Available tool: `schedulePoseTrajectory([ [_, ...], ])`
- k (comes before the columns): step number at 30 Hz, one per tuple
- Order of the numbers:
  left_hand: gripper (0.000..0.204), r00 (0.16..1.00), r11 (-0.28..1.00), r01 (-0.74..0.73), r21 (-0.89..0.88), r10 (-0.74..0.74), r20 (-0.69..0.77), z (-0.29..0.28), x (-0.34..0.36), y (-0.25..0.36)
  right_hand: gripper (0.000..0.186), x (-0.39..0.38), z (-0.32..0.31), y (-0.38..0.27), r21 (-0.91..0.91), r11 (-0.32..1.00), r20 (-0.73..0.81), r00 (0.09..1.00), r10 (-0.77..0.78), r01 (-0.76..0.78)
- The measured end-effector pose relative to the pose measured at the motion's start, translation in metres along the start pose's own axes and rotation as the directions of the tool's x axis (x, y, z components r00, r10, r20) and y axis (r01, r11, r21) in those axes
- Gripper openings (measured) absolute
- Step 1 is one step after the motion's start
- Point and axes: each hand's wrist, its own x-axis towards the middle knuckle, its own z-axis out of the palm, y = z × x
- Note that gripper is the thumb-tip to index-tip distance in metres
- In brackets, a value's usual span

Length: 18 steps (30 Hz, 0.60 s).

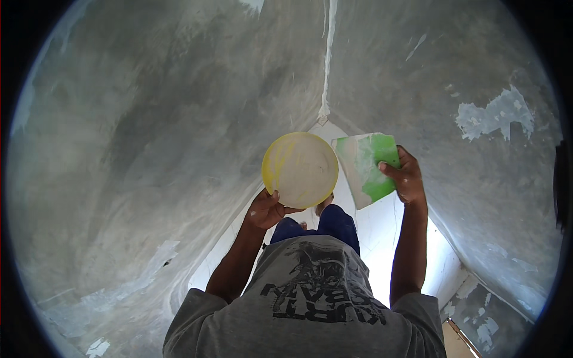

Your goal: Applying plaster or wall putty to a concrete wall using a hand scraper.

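Note:
My left hand grips the lower rim of a round yellow plate, thumb on top and fingers beneath. Pale plaster residue coats most of the plate's face, with yellow showing at its rim and in streaks. On the right, my right hand is closed round the right edge of a flat green spreader, its thumb over the face. Whitish filler covers the spreader's left part. The plate and the spreader are held side by side, close to each other.
Grey plastered walls rise on the left and right, meeting in a corner with a white filler seam. A white patch marks the right wall. My feet stand on the pale floor below.

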Motion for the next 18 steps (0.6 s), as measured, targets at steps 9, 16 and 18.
schedulePoseTrajectory([
  [9,0.059,0.999,0.998,0.048,0.042,-0.049,0.020,0.004,0.063,0.039,0.043,0.081,0.013,-0.097,-0.807,0.451,0.270,0.917,-0.294,0.382],
  [16,0.061,0.972,0.977,0.213,0.023,-0.214,0.098,-0.019,0.092,0.055,0.046,0.132,0.096,-0.139,-0.816,-0.278,0.516,0.856,0.044,0.506],
  [18,0.060,0.959,0.969,0.246,0.021,-0.247,0.140,-0.024,0.099,0.063,0.046,0.142,0.104,-0.134,-0.803,-0.300,0.518,0.852,0.075,0.514],
])
